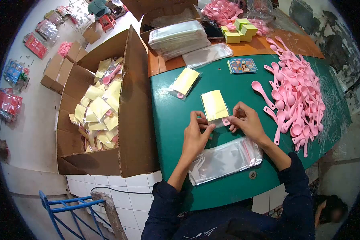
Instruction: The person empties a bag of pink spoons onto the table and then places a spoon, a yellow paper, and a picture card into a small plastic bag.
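A clear packet with a yellow card lies on the green table between my hands. My left hand pinches the packet's lower left corner. At its lower right corner, my right hand has its fingers closed on the edge, beside a pink spoon handle end inside the packet. A stack of clear plastic bags lies just below my hands. Another filled packet rests up and to the left. To the right is a heap of pink spoons.
An open cardboard box of filled packets stands left of the table. Farther back are more clear bags, printed cards and yellow card stacks. A blue metal frame stands lower left. A person is far back; another is lower right.
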{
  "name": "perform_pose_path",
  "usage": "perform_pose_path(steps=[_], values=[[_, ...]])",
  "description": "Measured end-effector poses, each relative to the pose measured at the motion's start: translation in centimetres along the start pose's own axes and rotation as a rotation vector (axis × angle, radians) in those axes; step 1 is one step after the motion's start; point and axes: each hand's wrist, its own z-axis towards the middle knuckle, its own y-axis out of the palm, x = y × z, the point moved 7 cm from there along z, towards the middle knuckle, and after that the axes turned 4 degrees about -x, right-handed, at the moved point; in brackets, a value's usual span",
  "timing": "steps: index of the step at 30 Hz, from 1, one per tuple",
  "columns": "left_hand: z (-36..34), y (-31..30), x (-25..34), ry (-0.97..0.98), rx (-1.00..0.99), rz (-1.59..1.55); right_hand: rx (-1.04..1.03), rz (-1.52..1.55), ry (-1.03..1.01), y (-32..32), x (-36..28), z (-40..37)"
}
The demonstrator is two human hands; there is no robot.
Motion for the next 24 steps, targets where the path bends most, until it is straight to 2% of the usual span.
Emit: perform_pose_path(steps=[7,10,13,16,20,23,24], values=[[0.2,0.4,-0.6,0.124,-0.065,0.129,-0.009,-0.049,-0.018,0.4,0.1,-0.2],[0.5,0.0,0.0,0.135,-0.062,0.102,0.032,-0.403,-0.116,-0.8,-2.3,-0.6],[0.4,-0.7,0.5,0.069,0.019,0.007,0.249,-0.730,-0.338,-4.3,-4.6,-1.2],[0.5,-0.9,0.3,0.043,0.032,0.006,0.300,-0.659,-0.242,-6.3,-4.5,-1.5],[0.7,-0.5,-0.3,0.078,-0.081,0.184,0.284,-0.736,-0.266,-6.6,-4.9,-1.9],[0.7,-0.8,0.2,0.257,-0.011,0.359,0.420,-0.961,-0.258,-8.8,-5.4,-2.5],[1.0,-1.1,0.2,0.261,0.033,0.368,0.445,-1.052,-0.215,-9.5,-4.9,-2.7]])
